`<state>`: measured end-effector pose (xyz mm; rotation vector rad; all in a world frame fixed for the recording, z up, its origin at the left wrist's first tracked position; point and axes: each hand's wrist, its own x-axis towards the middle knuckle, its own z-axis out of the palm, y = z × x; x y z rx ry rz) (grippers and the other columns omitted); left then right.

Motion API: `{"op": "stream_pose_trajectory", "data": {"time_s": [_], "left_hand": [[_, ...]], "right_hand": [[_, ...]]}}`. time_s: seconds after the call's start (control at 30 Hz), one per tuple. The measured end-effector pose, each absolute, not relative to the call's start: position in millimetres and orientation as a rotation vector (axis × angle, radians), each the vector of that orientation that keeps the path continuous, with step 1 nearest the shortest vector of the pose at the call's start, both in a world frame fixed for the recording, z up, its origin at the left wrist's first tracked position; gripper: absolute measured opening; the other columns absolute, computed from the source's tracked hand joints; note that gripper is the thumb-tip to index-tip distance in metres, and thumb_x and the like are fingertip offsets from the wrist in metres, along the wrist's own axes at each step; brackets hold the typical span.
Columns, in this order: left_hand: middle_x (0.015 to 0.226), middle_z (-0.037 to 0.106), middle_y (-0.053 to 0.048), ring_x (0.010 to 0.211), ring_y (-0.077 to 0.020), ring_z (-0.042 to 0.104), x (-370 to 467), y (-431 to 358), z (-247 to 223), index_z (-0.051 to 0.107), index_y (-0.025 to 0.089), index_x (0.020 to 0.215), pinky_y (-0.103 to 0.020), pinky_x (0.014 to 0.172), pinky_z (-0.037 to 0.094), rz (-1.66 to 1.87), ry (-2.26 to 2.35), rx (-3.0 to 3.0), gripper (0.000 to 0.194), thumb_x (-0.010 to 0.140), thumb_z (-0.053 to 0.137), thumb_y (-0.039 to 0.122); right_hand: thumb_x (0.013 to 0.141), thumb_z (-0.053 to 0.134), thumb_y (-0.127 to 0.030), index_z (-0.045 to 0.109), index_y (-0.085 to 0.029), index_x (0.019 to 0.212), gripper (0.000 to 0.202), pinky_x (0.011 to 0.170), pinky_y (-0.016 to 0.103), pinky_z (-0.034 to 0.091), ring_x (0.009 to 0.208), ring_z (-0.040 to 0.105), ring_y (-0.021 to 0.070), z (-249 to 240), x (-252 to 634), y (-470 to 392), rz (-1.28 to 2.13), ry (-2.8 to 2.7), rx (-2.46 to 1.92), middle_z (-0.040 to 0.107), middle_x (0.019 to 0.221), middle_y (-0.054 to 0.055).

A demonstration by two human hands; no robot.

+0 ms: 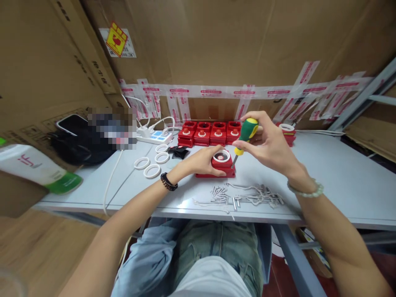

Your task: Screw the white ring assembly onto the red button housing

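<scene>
My left hand (208, 161) grips a red plastic housing (221, 164) that lies on the table, its white ring (221, 156) facing up around a dark centre. In my right hand (266, 142) is a screwdriver (248, 130) with a green and yellow handle, fingers closed round it. The shaft slants down, and its tip meets the right corner of the housing. Just in front lie several loose silver screws (219, 192) and a tangle of thin metal pieces with pale cords (258, 194).
Behind stand several red housings (202, 134) in a row, another red unit (288, 133) to their right. Left are several white rings (152, 170), black packets (179, 152), a power strip (156, 136), a white cable (111, 179), a phone (72, 123) and a white-green tube (40, 167). Cardboard (216, 45) walls the back.
</scene>
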<state>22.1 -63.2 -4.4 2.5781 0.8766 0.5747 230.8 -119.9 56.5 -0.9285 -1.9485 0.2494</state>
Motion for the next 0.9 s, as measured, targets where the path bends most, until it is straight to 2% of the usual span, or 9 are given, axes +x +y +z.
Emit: {"op": "stream_pose_trajectory", "data": {"time_s": [0.13,0.27,0.33,0.43,0.53,0.63,0.7,0.8,0.9], "left_hand": [[0.131,0.062,-0.016,0.113,-0.0321,0.063,23,-63,-5,0.046,0.014,0.138,-0.044,0.096,0.05,0.574,0.857,2.592,0.085,0.068,0.078,0.048],[0.128,0.063,-0.016,0.112,-0.0324,0.064,23,-63,-5,0.049,0.014,0.134,-0.044,0.095,0.05,0.576,0.882,2.583,0.082,0.066,0.079,0.049],[0.125,0.065,-0.015,0.109,-0.0319,0.065,23,-63,-5,0.051,0.015,0.131,-0.043,0.092,0.051,0.575,0.874,2.584,0.078,0.067,0.079,0.051],[0.125,0.065,-0.015,0.107,-0.0312,0.065,23,-63,-5,0.051,0.016,0.13,-0.042,0.09,0.051,0.571,0.866,2.587,0.078,0.067,0.079,0.051],[0.128,0.064,-0.017,0.111,-0.032,0.064,23,-62,-5,0.049,0.014,0.132,-0.043,0.093,0.051,0.581,0.868,2.583,0.081,0.067,0.08,0.051],[0.128,0.064,-0.017,0.112,-0.0327,0.063,23,-63,-6,0.05,0.013,0.131,-0.044,0.094,0.05,0.578,0.869,2.587,0.082,0.066,0.08,0.052],[0.128,0.064,-0.017,0.113,-0.0325,0.063,23,-63,-6,0.051,0.014,0.132,-0.043,0.095,0.05,0.576,0.866,2.587,0.081,0.066,0.08,0.052],[0.129,0.063,-0.016,0.113,-0.0321,0.063,22,-63,-6,0.049,0.015,0.133,-0.043,0.095,0.05,0.588,0.861,2.585,0.082,0.066,0.081,0.05],[0.128,0.064,-0.016,0.112,-0.0323,0.064,22,-62,-6,0.051,0.015,0.131,-0.042,0.093,0.051,0.589,0.87,2.585,0.08,0.066,0.08,0.052]], "right_hand": [[0.08,0.071,-0.04,0.052,-0.027,0.115,0.042,0.057,0.034,0.053,0.06,0.055,0.0147,48,215,-121,-0.017,-1.81,-1.03,0.058,0.083,-0.001],[0.086,0.065,-0.038,0.04,-0.033,0.136,0.056,0.069,0.036,0.058,0.084,0.066,0.0194,49,223,-120,0.252,-1.913,-0.906,0.061,0.105,0.004],[0.087,0.064,-0.038,0.036,-0.035,0.14,0.06,0.074,0.037,0.059,0.09,0.067,0.0201,52,230,-120,0.424,-1.971,-0.826,0.062,0.106,0.004],[0.083,0.068,-0.039,0.043,-0.032,0.132,0.055,0.068,0.035,0.058,0.078,0.066,0.0184,53,232,-119,0.432,-1.973,-0.842,0.062,0.093,0.001],[0.078,0.075,-0.039,0.051,-0.028,0.119,0.049,0.056,0.031,0.052,0.061,0.057,0.0152,50,224,-118,0.131,-1.851,-0.983,0.056,0.075,-0.002],[0.078,0.075,-0.038,0.052,-0.026,0.117,0.047,0.055,0.031,0.049,0.056,0.052,0.0139,46,220,-115,-0.046,-1.783,-1.068,0.052,0.071,-0.003],[0.079,0.073,-0.038,0.051,-0.026,0.121,0.049,0.061,0.033,0.053,0.064,0.058,0.0156,48,225,-114,0.028,-1.821,-1.057,0.056,0.08,-0.001],[0.084,0.068,-0.036,0.045,-0.029,0.129,0.051,0.076,0.036,0.058,0.091,0.066,0.0203,56,240,-113,0.386,-1.962,-0.89,0.062,0.1,0.003],[0.083,0.069,-0.035,0.045,-0.03,0.127,0.05,0.077,0.036,0.059,0.091,0.068,0.0196,62,247,-115,0.641,-2.025,-0.795,0.063,0.099,0.003]]}}
